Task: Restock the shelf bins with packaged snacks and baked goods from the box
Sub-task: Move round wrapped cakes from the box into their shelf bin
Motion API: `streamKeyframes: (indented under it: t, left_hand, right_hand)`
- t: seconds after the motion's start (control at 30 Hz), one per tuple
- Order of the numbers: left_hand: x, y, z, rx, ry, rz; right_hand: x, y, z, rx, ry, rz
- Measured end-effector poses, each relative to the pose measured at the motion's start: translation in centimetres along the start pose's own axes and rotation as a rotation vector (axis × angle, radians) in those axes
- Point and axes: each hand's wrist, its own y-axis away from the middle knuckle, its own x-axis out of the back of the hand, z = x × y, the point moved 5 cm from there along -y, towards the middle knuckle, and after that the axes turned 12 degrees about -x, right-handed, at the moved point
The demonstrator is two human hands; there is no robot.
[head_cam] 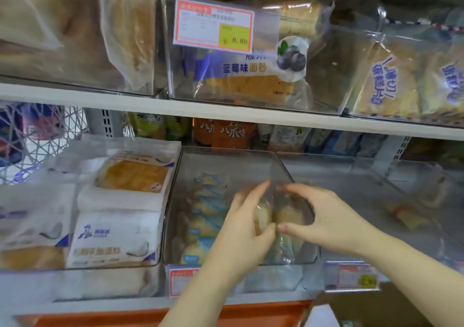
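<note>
Hands meet over the middle clear bin (228, 149) on the lower shelf. Left hand (241, 228) and right hand (324, 216) both grip one clear-wrapped bread packet (278, 217), held upright inside the bin.

- Left fingers (253, 192): curled round the packet's left side, with the thumb pressing low on its front. The fingers are closed on the wrapper, not spread.
- Right fingers (297, 188): arched over the packet's top, with the thumb (292, 228) pinching from below. Thumb tips of the two hands nearly touch.
- Just left of the left fingers, in the same bin: a row of small blue-labelled packets (207, 208) standing on edge, front to back.
- Further left, in the next bin: white bread packages (115, 236), stacked flat.
- Right of the right hand: another clear bin (351, 173) with one blurred orange-tinted packet (406, 216) lying in it.
- Below the wrists: a red-bordered price label (179, 280) on the shelf edge.
- Below the right forearm: a corner of the cardboard box (371, 306).
- Above the fingers, on the upper shelf: a blueberry bread bag (251, 75).
</note>
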Motion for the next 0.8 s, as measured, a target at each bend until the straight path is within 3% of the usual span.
streamKeyframes:
  t: [0.1,0.37,0.47,0.53,0.6,0.8]
  left_hand:
    - [0.3,0.1,-0.4,0.025,0.028,0.004]
    - [4.0,0.4,-1.5,0.2,0.287,0.48]
    - [4.3,0.3,-1.8,0.343,0.56,0.563]
    - [3.8,0.1,-1.6,0.431,0.753,0.534]
    - [3.4,0.1,-1.1,0.48,0.79,0.434]
    - [4.4,0.3,-1.0,0.494,0.557,0.195]
  right_hand:
    - [-0.2,-0.2,0.1,0.016,0.035,-0.102]
    - [1.3,-0.4,-0.6,0.054,-0.027,-0.068]
    - [0.9,-0.6,-2.0,0.135,-0.004,-0.064]
    - [0.4,-0.9,-2.9,0.195,-0.005,-0.046]
    - [0.5,-1.1,-3.3,0.194,-0.108,-0.009]
    - [1.1,-1.0,-2.7,-0.013,-0.386,-0.091]
